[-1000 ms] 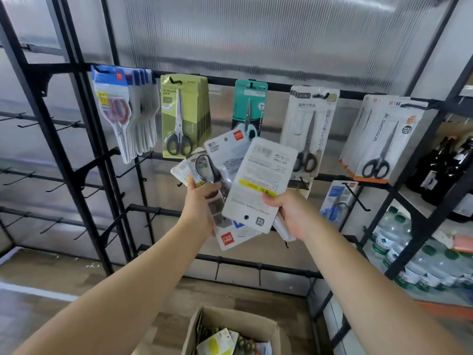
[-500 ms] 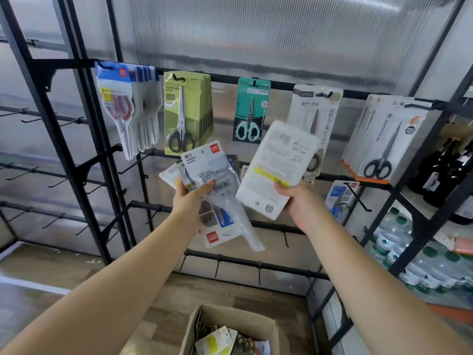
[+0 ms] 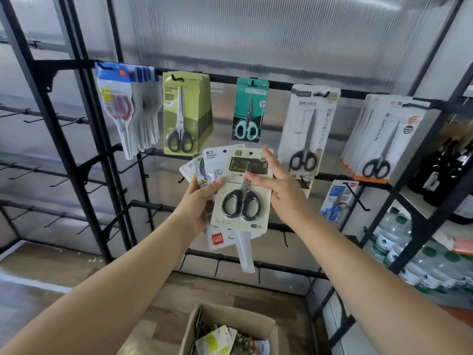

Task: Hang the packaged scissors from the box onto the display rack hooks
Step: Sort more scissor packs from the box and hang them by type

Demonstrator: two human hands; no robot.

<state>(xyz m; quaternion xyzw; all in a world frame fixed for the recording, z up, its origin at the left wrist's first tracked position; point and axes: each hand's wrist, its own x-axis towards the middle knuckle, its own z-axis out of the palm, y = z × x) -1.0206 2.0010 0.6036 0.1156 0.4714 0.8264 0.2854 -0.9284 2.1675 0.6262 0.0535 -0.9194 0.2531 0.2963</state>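
My left hand (image 3: 197,201) grips a fanned bunch of packaged scissors in front of the rack. The front pack (image 3: 240,196) is beige, faces me and holds black-handled scissors. My right hand (image 3: 284,185) has its fingers spread straight, with the fingertips at that pack's right edge. On the rack's top bar (image 3: 281,85) hang blue-topped packs (image 3: 120,108), green packs (image 3: 184,116), a teal pack (image 3: 249,111), white packs (image 3: 307,129) and white-and-orange packs (image 3: 384,139). The open cardboard box (image 3: 230,319) with more packs stands on the floor below.
Bare black hooks (image 3: 58,175) line the rack's lower bars on the left. A blue-handled scissors pack (image 3: 335,201) hangs low on the right. The right shelf unit holds dark bottles (image 3: 450,170) and shrink-wrapped water bottles (image 3: 422,265). The floor is wooden.
The pack my right hand held with its back to me now lies face-up on the front of the left hand's bunch. My right hand has let go and spread its fingers.
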